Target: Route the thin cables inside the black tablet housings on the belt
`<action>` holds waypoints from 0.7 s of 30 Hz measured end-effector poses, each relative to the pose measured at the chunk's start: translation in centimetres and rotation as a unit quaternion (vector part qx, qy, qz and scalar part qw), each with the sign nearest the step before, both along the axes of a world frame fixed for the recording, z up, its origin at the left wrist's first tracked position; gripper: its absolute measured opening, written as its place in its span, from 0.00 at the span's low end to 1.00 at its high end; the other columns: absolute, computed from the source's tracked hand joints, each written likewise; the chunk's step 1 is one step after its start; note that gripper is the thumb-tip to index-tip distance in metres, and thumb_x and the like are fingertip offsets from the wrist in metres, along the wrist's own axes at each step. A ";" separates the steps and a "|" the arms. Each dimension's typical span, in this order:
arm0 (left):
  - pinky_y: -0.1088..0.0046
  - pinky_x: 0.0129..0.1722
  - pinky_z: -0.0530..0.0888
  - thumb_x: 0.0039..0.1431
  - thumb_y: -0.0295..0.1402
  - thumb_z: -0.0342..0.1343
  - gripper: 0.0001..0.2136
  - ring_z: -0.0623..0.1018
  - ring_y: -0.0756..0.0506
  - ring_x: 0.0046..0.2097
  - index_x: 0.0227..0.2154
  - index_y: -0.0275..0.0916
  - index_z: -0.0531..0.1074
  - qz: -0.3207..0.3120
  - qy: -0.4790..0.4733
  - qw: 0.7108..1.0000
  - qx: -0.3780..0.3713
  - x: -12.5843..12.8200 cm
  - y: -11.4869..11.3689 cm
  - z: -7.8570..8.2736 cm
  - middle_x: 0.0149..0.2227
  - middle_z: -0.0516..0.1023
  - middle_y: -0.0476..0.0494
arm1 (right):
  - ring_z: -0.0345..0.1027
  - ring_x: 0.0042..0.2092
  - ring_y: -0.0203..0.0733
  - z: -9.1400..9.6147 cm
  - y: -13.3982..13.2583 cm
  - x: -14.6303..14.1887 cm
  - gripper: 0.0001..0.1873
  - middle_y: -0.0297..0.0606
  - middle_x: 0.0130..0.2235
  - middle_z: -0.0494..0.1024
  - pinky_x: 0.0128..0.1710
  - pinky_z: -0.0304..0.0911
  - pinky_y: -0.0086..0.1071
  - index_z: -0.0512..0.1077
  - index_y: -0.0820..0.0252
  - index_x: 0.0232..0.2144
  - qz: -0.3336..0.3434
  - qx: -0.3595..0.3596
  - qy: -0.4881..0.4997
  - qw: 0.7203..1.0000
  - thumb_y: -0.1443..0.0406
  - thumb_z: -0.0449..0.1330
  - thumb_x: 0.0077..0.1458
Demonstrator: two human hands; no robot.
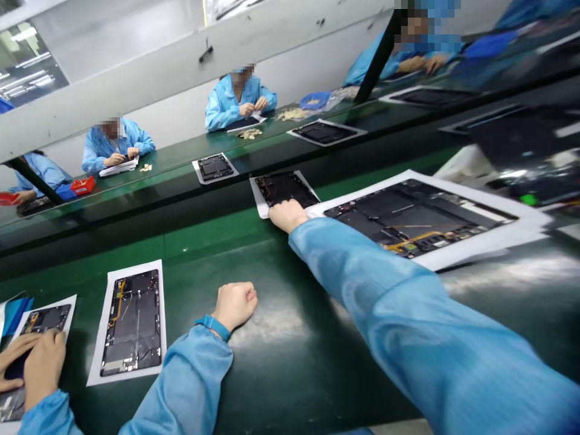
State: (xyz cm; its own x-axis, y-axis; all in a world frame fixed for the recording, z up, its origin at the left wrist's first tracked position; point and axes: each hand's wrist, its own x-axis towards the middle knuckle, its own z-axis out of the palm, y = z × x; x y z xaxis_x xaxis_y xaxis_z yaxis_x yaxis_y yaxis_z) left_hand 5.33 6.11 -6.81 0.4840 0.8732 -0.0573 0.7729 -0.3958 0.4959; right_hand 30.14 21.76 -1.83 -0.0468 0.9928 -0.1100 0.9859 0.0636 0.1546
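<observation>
Where the right hand (287,214) reaches: just above the middle of the head view, the arm stretched up from the lower right, fingers curled at the near edge of a dark panel (285,186) on a white sheet (259,202); whether they pinch the edge, I cannot tell.
Left hand (235,305): centre of the frame, folded into a loose fist, fingers together, resting on the green bench (290,380), blue wristband (214,326) at the cuff.
Panel beside the left arm (133,323): lower left, flat on its own white sheet, orange ribbon showing, near that sleeve.
Big panel (389,217): right of centre, lying on white sheets, the right forearm crossing in front of its near edge.
Neighbour's hands (43,362): far lower left, pressed together over another sheeted panel, a blue packet (19,314) just behind.
Far line: across the upper half, co-workers in blue sit bent over their work; a red tray (83,185) shows at upper left, a blue tray (315,99) at top centre, with sheeted panels (215,167) spaced along the near side.
</observation>
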 end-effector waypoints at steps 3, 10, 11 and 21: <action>0.70 0.34 0.61 0.57 0.28 0.54 0.16 0.71 0.47 0.30 0.19 0.41 0.54 0.003 -0.027 1.000 -0.003 0.0 0.0 -0.1 0.22 0.68 0.49 | 0.74 0.54 0.48 0.3 -0.2 -0.3 0.15 0.50 0.52 0.79 0.56 0.66 0.45 0.76 0.67 0.49 0.029 0.022 -0.027 0.999 0.60 0.59 0.69; 0.75 0.27 0.69 0.58 0.52 0.57 0.20 0.75 0.48 0.31 0.40 0.39 0.70 0.172 -0.392 0.895 -0.126 -0.6 1.7 -0.2 0.35 0.76 0.44 | 0.75 0.51 0.54 3.2 -4.6 -3.5 0.19 0.66 0.51 0.77 0.45 0.64 0.39 0.72 0.76 0.52 0.157 0.093 -0.025 0.983 0.73 0.47 0.67; 0.75 0.25 0.71 0.56 0.56 0.57 0.26 0.77 0.47 0.32 0.45 0.38 0.70 0.197 -0.441 0.860 -0.168 -0.7 2.0 0.1 0.39 0.77 0.41 | 0.75 0.50 0.54 3.4 -6.1 -4.4 0.18 0.64 0.51 0.77 0.44 0.65 0.38 0.72 0.74 0.51 0.185 0.095 -0.020 0.978 0.73 0.47 0.67; 0.69 0.48 0.75 0.49 0.40 0.71 0.20 0.79 0.44 0.44 0.41 0.34 0.75 0.238 -0.481 0.801 -0.265 -2.1 -7.0 2.1 0.40 0.82 0.41 | 0.77 0.37 0.48 1.4 -22.8 -9.8 0.12 0.47 0.39 0.82 0.36 0.65 0.37 0.76 0.63 0.43 0.442 0.102 0.203 0.868 0.60 0.61 0.65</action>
State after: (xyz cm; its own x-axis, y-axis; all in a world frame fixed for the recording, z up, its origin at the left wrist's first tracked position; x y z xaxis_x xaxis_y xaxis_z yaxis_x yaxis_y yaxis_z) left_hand 3.26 -0.89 -4.66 0.1457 0.9486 -0.2808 -0.0670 0.2926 0.9539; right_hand 20.31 -1.09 -0.47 -0.7935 0.5462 0.2684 0.5417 0.8349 -0.0976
